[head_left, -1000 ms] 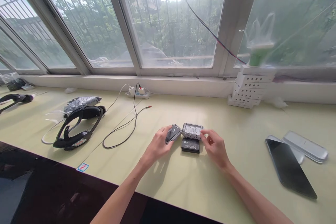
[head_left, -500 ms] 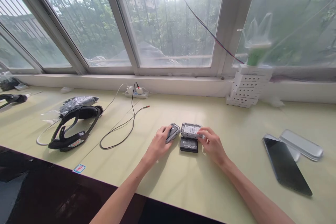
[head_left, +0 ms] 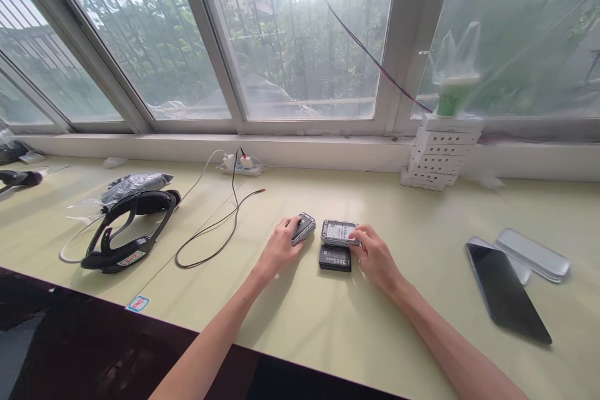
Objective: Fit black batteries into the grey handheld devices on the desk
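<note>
My left hand (head_left: 280,244) grips a small grey device with a dark battery-like insert (head_left: 304,229), tilted on or just above the table. Beside it, my right hand (head_left: 375,253) pinches the right edge of an open grey device case (head_left: 338,232) with a printed label inside. The case rests against the back of a black battery block marked 3000mAh (head_left: 334,258), which lies on the table. A narrow gap separates the two grey devices.
A black headset (head_left: 129,231) and looped black cable (head_left: 206,259) lie left. A power strip (head_left: 241,169) and stacked white boxes (head_left: 440,153) stand at the back. On the right are a black phone (head_left: 509,294) and a clear case (head_left: 534,254).
My left hand has moved slightly left and up with its grey device, widening the gap to the open case. My right hand keeps its hold. The whole view has shifted slightly.
</note>
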The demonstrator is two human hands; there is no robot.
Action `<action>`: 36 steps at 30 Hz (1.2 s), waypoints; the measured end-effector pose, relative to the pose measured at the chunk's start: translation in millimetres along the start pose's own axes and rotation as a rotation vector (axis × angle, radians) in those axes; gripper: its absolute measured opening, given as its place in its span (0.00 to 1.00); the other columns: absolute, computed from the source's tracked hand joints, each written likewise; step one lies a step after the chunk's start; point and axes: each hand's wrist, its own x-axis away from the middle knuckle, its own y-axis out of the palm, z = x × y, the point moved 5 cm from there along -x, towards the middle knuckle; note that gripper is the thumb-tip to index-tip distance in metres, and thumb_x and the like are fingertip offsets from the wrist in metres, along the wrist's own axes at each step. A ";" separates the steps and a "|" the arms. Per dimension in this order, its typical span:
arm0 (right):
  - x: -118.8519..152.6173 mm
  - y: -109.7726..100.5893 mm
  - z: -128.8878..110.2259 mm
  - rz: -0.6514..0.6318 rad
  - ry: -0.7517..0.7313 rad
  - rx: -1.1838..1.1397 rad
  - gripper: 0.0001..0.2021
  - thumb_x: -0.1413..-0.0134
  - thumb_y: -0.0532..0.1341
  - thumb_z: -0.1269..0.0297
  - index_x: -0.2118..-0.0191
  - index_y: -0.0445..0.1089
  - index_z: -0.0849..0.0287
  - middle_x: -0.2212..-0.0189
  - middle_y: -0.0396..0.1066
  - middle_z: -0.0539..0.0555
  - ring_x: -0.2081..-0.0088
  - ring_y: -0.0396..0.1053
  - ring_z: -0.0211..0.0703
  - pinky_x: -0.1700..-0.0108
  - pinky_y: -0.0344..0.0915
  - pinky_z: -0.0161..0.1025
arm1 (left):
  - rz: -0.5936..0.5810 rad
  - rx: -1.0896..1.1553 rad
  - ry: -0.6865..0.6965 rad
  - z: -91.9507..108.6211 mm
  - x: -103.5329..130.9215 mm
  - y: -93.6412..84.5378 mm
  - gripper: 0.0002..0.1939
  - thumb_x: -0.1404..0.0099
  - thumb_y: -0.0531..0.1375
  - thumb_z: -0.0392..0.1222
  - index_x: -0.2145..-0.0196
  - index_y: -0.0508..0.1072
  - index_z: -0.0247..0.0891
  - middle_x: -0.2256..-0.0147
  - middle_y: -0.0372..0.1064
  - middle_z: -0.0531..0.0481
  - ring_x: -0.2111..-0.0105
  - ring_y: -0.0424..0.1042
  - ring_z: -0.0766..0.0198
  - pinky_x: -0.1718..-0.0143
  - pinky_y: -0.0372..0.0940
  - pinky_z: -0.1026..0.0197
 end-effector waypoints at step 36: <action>15.9 11.3 -38.0 0.015 -0.096 -0.145 0.05 0.36 0.58 0.66 0.59 0.71 0.54 0.58 0.74 0.53 0.79 0.65 0.35 0.75 0.66 0.37 | 0.056 1.627 -0.226 43.5 -12.5 22.4 0.29 0.35 0.60 0.59 0.46 0.70 0.34 0.57 0.76 0.39 0.67 0.74 0.60 0.69 0.67 0.61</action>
